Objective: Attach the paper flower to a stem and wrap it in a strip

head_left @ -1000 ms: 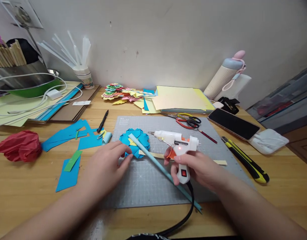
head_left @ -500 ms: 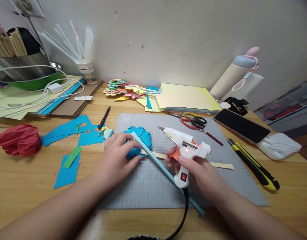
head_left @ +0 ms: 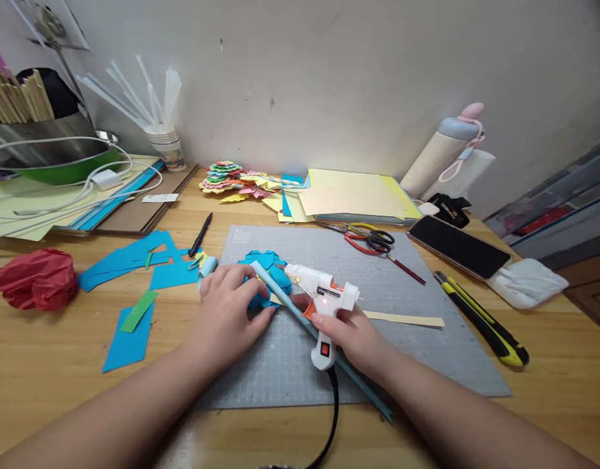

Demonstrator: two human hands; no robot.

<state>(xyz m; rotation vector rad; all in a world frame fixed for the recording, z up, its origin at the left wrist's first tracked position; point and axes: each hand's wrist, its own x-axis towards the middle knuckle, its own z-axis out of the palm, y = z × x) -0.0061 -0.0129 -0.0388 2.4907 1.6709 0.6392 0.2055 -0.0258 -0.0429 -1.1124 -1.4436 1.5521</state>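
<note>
My left hand (head_left: 234, 303) is curled over the left side of a blue folded-paper flower (head_left: 275, 264), its fingers closed at the edge; the exact pinch point is hidden. A long light-blue paper tube (head_left: 363, 384) slants across the flower, its upper end beside my left fingers. My right hand (head_left: 353, 335) grips a white hot glue gun (head_left: 324, 293) with an orange trigger and a lit red light. The gun's nozzle reaches over the flower beside the tube. A cream paper strip (head_left: 402, 318) runs under the flower, tube and right hand on the grey cutting mat (head_left: 260, 378).
Blue paper scraps (head_left: 128, 260) and crumpled red paper (head_left: 33, 279) lie left, near a black pen (head_left: 200, 234). Scissors (head_left: 378, 241), a phone (head_left: 458, 246) and a utility knife (head_left: 483, 319) are on the right. Paper sheets (head_left: 361, 192) rest by the wall. The gun's cord (head_left: 331, 417) hangs toward me.
My right hand has brought the glue gun left, so its nozzle now sits over the blue paper flower. My left hand and the tube stay nearly in place; the view has shifted slightly.
</note>
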